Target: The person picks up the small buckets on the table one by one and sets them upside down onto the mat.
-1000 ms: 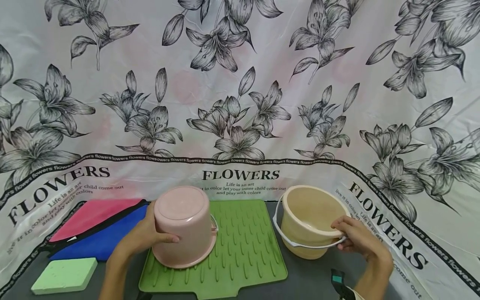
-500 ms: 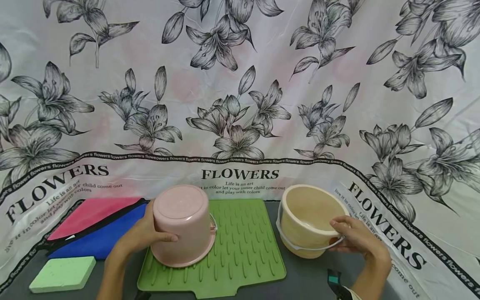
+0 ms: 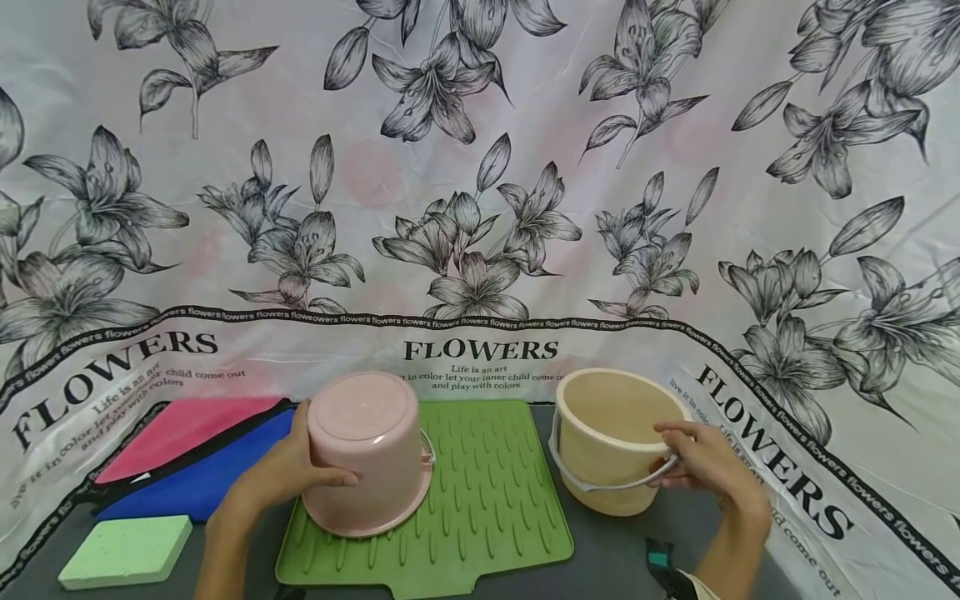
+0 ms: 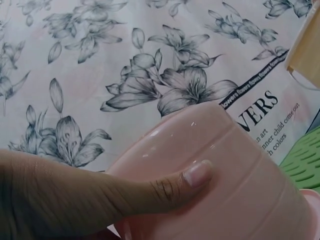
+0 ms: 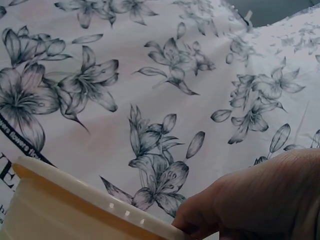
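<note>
A pink bucket (image 3: 367, 467) stands upside down on the left part of a green drying mat (image 3: 487, 483). My left hand (image 3: 281, 467) grips its side, the thumb across the front and the fingers hidden behind it; the left wrist view shows the thumb pressed on the pink wall (image 4: 240, 175). To the right of the mat is a cream bucket (image 3: 607, 475), mouth up and a little tilted, its white handle hanging at the front. My right hand (image 3: 705, 462) pinches its right rim, the thumb over the edge. In the right wrist view the rim (image 5: 100, 195) runs to my fingers.
A pink-and-blue zip pouch (image 3: 202, 458) lies at the back left, with a light green sponge-like block (image 3: 126, 550) in front of it. Behind the grey table (image 3: 600, 567) hangs a white flower-printed cloth (image 3: 480, 250).
My right hand and the cream bucket have shifted slightly left, toward the mat. The left hand and the pink bucket stay in place.
</note>
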The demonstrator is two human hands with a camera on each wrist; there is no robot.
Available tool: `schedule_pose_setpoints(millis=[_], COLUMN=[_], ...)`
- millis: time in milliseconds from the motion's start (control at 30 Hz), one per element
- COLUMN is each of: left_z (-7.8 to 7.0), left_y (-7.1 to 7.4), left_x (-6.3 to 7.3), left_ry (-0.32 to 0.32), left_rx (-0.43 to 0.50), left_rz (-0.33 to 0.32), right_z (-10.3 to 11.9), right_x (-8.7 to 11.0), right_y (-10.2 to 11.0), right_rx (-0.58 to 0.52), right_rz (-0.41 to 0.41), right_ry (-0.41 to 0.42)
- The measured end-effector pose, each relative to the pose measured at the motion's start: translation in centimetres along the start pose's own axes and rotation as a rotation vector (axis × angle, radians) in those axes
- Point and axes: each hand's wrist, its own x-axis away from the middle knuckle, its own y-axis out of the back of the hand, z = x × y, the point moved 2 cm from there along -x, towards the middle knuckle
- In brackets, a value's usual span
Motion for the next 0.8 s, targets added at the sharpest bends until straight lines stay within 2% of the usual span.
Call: schedule_pose_setpoints(millis=[100,233,300,367,467,567,633,733,800], left_z=[-0.5,-1.7,-2.7,-3.9,-6.2,-8.7,-10.2,-11.9,-12.7], left_y=[0.3,1.2,1.6,1.6,0.9,-0.7,-2.3,-5.4,-7.7], left_x=[0.2,0.7,1.1,1.4,1.9,2.0,1.8,1.4,1.2], left_ry=[0.018,0.123,0.161,0.142,0.046,-0.104,-0.209,-0.353,-0.422], left_rx=[-0.081,-0.259,-0.329,-0.37,-0.431,-0.497,-0.517,-0.509,-0.499], left_rz=[0.015,0.015,-0.022,-0.094,-0.194,-0.255,-0.253,-0.184,-0.136], right_z=[0.8,1.7,2.0,2.3,2.7,3.4,3.9,4.9,5.6], right_x=[0.0,0.1,0.4,0.8,1.3,1.6,1.7,1.8,1.9], right_y=[-0.2,-0.3,-0.3,-0.3,-0.2,-0.3,-0.5,-1.2,-1.9], right_rx=[0.03,0.057,0.064,0.07,0.069,0.076,0.079,0.086,0.077], right_rz=[-0.052,-0.118,-0.151,-0.179,-0.217,-0.243,-0.26,-0.293,-0.302], right_ry=[0.031,0.055,0.058,0.073,0.112,0.163,0.194,0.23,0.242])
